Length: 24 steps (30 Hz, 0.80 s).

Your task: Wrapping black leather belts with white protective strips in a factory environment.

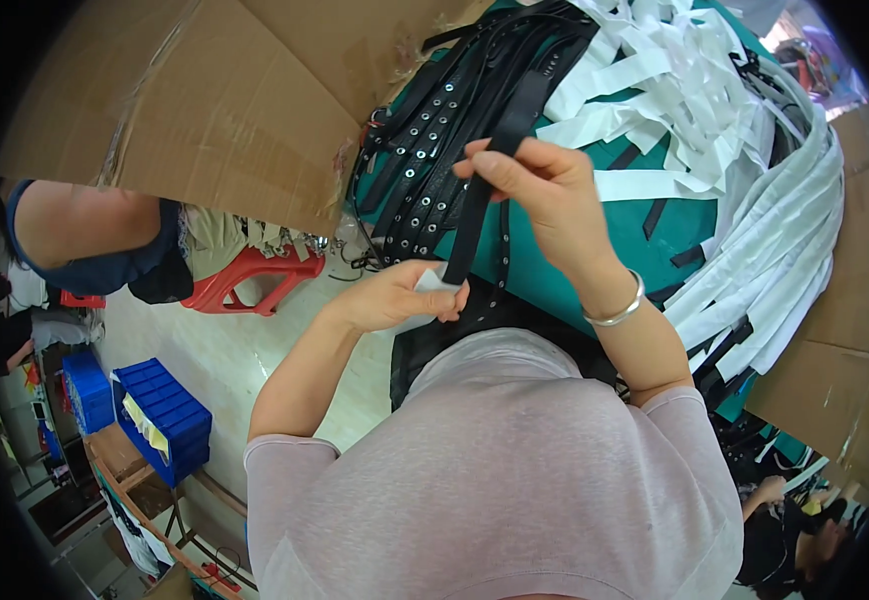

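Note:
A flat black strap stretches between my two hands above the green work surface. My left hand is closed on its lower end, together with a piece of white strip. Higher up, my right hand pinches the strap between thumb and fingers, and the strap's upper part extends beyond it. Black belts with metal eyelets lie just left of the strap. White strips are heaped beyond my right hand, and a bundle of long white strips hangs along the right side.
Cardboard rises at the far left, and more cardboard borders the right. A red stool stands left of the work surface, near a seated person's leg. Blue crates are lower left; another person is lower right.

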Available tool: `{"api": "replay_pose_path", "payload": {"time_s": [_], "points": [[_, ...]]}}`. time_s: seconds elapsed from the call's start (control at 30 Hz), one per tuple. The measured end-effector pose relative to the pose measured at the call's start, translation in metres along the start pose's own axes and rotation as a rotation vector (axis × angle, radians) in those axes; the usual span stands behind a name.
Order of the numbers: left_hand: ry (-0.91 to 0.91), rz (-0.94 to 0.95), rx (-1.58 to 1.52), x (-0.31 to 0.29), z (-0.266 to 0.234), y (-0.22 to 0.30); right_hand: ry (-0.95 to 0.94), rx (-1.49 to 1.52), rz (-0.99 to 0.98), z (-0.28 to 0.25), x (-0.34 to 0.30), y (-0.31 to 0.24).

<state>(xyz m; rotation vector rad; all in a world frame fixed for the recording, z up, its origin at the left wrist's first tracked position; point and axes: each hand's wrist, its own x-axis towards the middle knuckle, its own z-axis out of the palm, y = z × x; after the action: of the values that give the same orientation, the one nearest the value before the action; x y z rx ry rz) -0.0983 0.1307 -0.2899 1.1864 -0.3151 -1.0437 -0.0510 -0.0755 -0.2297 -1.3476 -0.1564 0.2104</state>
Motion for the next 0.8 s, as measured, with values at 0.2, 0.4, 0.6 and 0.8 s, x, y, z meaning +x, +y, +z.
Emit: {"api": "replay_pose_path", "payload": {"time_s": [0.2,0.4,0.6,0.8], "points": [[-0.097,0.038,0.016,0.025,-0.006,0.025,0.152,-0.251,-0.309,-0.010,-0.001,-0.044],[-0.059,0.117,0.145,0.033,-0.002,0.077,-0.053,-0.184,-0.073,0.001,-0.008,-0.037],[-0.080,0.107,0.144,0.027,-0.001,0.091,0.052,0.090,-0.115,0.005,0.009,-0.037],[-0.089,0.054,0.057,0.000,-0.002,0.067,-0.061,0.589,0.215,0.005,0.015,-0.007]]}}
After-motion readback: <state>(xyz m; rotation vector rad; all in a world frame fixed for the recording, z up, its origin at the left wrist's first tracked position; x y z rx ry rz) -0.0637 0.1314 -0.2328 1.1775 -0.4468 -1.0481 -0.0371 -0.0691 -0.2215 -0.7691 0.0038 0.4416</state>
